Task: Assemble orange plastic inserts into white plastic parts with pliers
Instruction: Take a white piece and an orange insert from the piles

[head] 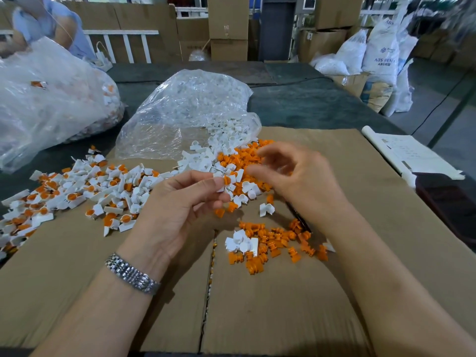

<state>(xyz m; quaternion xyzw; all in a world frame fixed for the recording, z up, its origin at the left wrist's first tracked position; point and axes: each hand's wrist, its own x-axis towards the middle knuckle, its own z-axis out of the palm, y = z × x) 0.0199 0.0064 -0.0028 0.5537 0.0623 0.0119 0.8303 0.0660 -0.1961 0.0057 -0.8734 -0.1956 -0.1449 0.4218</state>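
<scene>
Left hand (180,202) pinches white part (223,185) with orange insert seated, at fingertips above cardboard (283,305); right hand (291,176) blurred, fingers loosely curled, grip cannot tell; loose inserts (273,246) just below; pliers (300,219) partly hidden under right wrist. Parts look light, stiff, small; hold by white flat tab.

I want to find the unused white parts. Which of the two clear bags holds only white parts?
The middle bag, open toward the cardboard, shows only white parts. The left bag shows orange mixed in.
</scene>
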